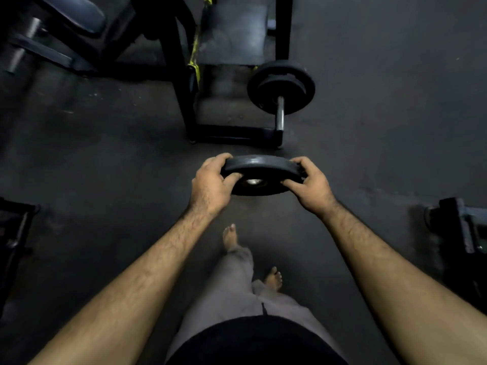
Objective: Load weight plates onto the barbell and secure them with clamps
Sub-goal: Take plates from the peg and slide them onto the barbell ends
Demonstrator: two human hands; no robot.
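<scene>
A person looks down at their own two bare arms stretched out over a dark gym floor (382, 101). Between the hands is a round black weight plate (259, 167), held nearly flat, with its metal-lined centre hole facing up toward the camera. The left hand (210, 185) grips the plate's left edge, thumb across the top face and fingers curled over the far rim. The right hand (309, 187) grips the right edge the same way. The plate hangs in the air, clear of the floor.

Ahead, well apart from the plate, a barbell (280, 114) points toward the person. Its bare silver sleeve ends near the foot of a black metal rack (184, 101). Further along the sleeve, other plates (281, 86) are already on, a smaller one in front of a larger one. No clamp can be made out anywhere in this dim view.

The step in hand looks like carrying this plate to the bar. To do it well, the plate would need to be tipped upright so its hole faces the sleeve's end, then lined up squarely before sliding. Keeping both hands on opposite edges should keep it steady, and fingers should stay off the back face as it meets the loaded plates. The person's bare feet (274, 279) are below the load, so a secure grip matters.
</scene>
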